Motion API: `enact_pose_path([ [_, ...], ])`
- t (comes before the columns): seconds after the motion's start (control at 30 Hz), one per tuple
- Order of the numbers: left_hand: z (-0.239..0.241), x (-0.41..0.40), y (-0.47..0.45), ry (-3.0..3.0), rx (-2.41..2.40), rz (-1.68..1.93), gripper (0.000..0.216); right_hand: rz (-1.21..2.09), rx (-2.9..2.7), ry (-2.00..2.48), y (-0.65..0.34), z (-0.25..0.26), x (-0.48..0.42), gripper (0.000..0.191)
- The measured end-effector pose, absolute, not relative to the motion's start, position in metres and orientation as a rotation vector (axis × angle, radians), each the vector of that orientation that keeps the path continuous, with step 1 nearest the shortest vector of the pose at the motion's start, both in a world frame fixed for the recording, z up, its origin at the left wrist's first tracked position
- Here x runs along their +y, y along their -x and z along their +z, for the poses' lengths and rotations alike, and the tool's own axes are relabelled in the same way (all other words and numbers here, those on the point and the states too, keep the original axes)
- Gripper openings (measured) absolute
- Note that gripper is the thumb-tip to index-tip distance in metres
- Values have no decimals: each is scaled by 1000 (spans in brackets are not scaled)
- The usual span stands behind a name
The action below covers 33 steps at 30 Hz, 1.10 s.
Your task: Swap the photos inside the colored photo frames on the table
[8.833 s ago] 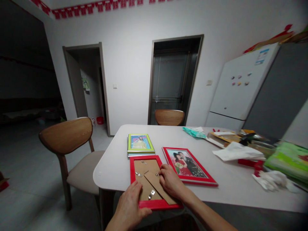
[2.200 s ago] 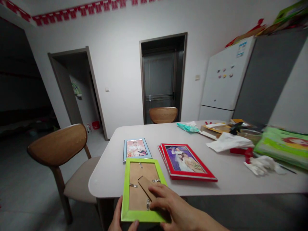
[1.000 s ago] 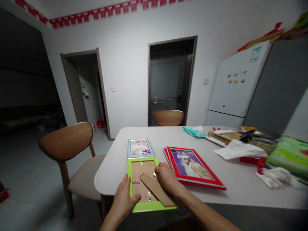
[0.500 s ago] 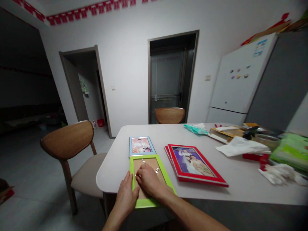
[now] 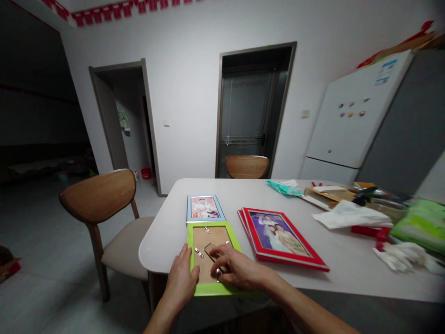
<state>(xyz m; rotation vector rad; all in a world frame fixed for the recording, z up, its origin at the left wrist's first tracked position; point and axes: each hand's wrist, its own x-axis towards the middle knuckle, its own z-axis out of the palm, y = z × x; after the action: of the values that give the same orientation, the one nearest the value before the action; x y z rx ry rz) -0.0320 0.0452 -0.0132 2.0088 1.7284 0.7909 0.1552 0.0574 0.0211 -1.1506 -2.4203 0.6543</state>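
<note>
A green picture frame [image 5: 233, 232] lies face down at the table's near edge, its brown backing board [image 5: 217, 231] and several small metal clips [image 5: 199, 252] showing. My left hand [image 5: 181, 274] grips the frame's left side, with the thumb on the rim and the fingers along the outer edge. Over the lower part of the backing, my right hand [image 5: 238, 268] has curled fingers pinching at a shiny metal clip near the bottom rim. They partly hide that clip and the slim outlined piece in the middle of the board.
A blue-framed photo [image 5: 204, 208] touches the green frame's far side. Red-framed photos [image 5: 281, 232] are stacked to the right. Farther right lie a teal packet [image 5: 285, 188], white paper [image 5: 351, 215], a glove-like white cloth [image 5: 403, 257] and a green package [image 5: 422, 222]. A wooden chair [image 5: 100, 195] stands left.
My right hand has moved from the clip on the left of the backing down and right to the lower clip. My left hand keeps its place on the frame's left side.
</note>
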Motion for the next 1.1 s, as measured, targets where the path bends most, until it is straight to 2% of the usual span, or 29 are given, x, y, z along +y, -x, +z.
enact_pose_path([
  [0.2,-12,45,31,-2030,1738,763,56,622,-2407,1126,-149,21,57,12],
  [0.37,-12,45,31,-2003,1738,767,55,474,-2328,1267,-145,21,75,27],
  [0.57,-10,45,32,-2038,1731,751,55,162,-2160,1667,-128,13,118,27],
  [0.83,-4,45,30,-2088,1750,668,54,91,-2133,1737,-124,1,134,28],
  [1.1,-6,45,28,-2110,1757,681,51,102,-2164,1684,-123,9,128,30],
])
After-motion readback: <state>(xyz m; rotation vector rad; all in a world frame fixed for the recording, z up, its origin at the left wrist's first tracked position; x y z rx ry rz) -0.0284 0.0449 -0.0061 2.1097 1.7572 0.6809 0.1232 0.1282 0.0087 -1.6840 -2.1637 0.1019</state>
